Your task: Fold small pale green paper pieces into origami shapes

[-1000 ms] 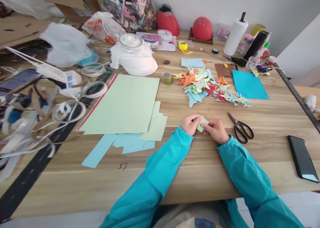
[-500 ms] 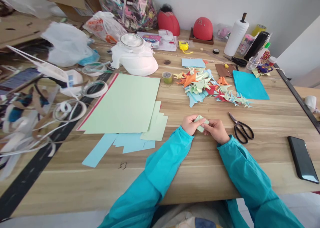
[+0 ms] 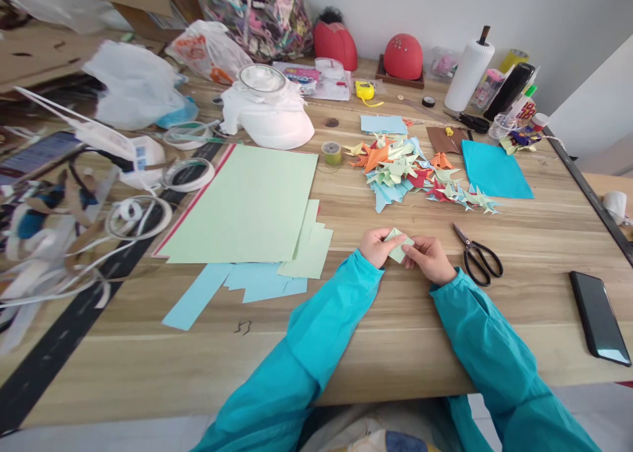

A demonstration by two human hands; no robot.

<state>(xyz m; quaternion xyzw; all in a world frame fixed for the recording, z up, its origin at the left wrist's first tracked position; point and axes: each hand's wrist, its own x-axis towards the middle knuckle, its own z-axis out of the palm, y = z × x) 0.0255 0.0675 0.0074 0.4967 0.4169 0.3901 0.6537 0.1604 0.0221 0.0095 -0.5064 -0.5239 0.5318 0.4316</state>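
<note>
A small folded piece of pale green paper (image 3: 399, 251) is held just above the table between my two hands. My left hand (image 3: 378, 246) pinches its left side, thumb on top. On its right side, the thumb and fingers of my right hand (image 3: 429, 258) are closed on the edge. Just right of my right hand lie scissors (image 3: 479, 257) with black handles, blades towards the back. Beyond my hands is a heap of folded paper cranes (image 3: 395, 165) in orange, green, blue, red and yellow.
Large green paper sheets (image 3: 247, 204) and blue paper strips (image 3: 198, 300) lie to the left. A spool of thread (image 3: 331, 152) stands behind. A turquoise square (image 3: 497, 168) and a phone (image 3: 599, 317) are at right. Tangled white cords (image 3: 138, 221) crowd the far left.
The hands and the folded green paper stay almost exactly where they were. Only the camera view has shifted very slightly.
</note>
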